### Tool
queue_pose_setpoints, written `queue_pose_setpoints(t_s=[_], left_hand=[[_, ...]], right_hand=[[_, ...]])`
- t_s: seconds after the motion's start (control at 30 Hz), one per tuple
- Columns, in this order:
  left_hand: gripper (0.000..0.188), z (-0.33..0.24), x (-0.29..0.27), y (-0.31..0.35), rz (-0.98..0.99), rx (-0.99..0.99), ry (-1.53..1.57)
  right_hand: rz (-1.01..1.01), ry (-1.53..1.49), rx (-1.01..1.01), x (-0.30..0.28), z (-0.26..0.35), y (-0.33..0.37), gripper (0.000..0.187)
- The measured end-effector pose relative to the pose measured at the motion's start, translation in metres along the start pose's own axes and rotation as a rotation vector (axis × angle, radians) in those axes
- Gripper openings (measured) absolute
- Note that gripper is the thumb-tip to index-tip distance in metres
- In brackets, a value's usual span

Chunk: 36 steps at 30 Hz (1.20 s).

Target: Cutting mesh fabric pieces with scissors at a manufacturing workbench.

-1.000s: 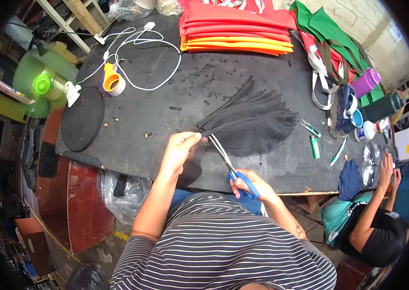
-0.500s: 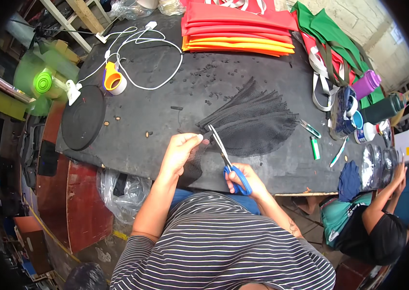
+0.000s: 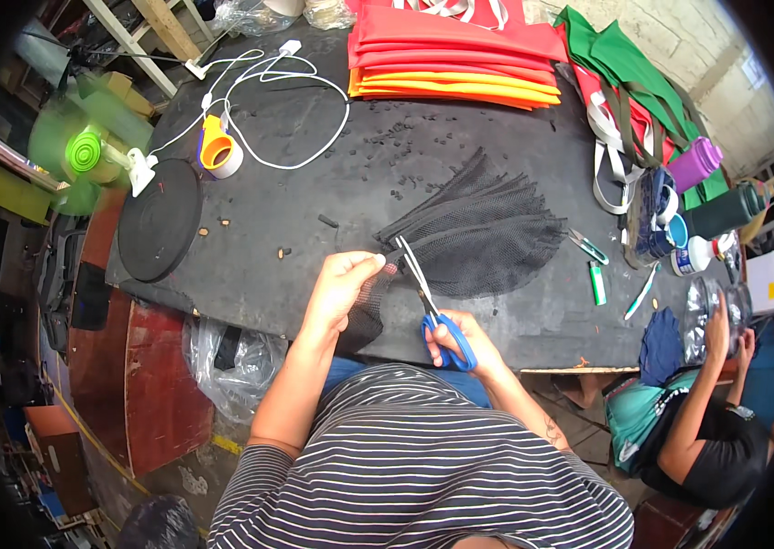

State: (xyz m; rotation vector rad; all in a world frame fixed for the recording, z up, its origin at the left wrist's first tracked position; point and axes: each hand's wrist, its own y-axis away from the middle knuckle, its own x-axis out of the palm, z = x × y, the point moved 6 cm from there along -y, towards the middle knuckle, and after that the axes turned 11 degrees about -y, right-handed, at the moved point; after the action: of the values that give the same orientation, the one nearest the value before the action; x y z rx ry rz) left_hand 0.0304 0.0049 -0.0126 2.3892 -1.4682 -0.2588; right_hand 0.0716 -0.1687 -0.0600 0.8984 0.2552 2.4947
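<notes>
Blue-handled scissors are in my right hand, fingers through the loops. Their blades point up and away, slightly apart, with the tips at the edge of the black mesh near my other fingers. My left hand pinches a narrow black end of the mesh, and part of the mesh hangs below the fingers at the table's front edge. Beyond the scissors a pile of black mesh fabric fans out to the right in layers. Small black scraps are scattered over the dark table.
Red and orange folded bags are stacked at the back. At right are thread snips, a green lighter, a white bottle and a purple tumbler. A tape dispenser, white cord and black disc lie left. A co-worker sits at right.
My hands and the scissors stay nearly in place. A small black strip on the table left of the mesh has shifted and turned. The co-worker's hands have moved onto the clear plastic.
</notes>
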Motion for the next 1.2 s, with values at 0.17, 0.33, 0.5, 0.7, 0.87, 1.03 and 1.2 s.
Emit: queue_pose_setpoints(t_s=[0.17,0.33,0.5,0.7,0.87,1.03,1.2], left_hand=[[0.019,0.005,-0.002,-0.003,-0.008,0.016,-0.027],[0.019,0.008,-0.005,-0.005,-0.026,0.057,-0.031],[0.018,-0.004,-0.001,0.001,-0.064,0.051,-0.048],[0.017,0.002,-0.004,0.0,-0.097,0.079,-0.09],[0.017,-0.006,-0.001,0.002,-0.121,0.134,-0.112],[0.017,-0.002,-0.003,0.003,-0.121,0.122,-0.124],[0.016,-0.009,0.012,0.003,-0.106,0.325,-0.157]], right_hand=[[-0.02,0.031,0.024,-0.001,0.0,0.001,0.035],[-0.057,0.131,0.035,0.005,0.009,0.007,0.029],[0.009,0.174,-0.008,-0.003,-0.003,0.003,0.034],[0.013,0.165,0.015,0.003,-0.001,0.001,0.039],[-0.002,0.128,0.018,0.003,0.0,-0.001,0.034],[-0.14,0.17,0.127,0.003,0.01,0.008,0.024],[-0.142,0.095,-0.229,-0.003,0.027,0.001,0.031]])
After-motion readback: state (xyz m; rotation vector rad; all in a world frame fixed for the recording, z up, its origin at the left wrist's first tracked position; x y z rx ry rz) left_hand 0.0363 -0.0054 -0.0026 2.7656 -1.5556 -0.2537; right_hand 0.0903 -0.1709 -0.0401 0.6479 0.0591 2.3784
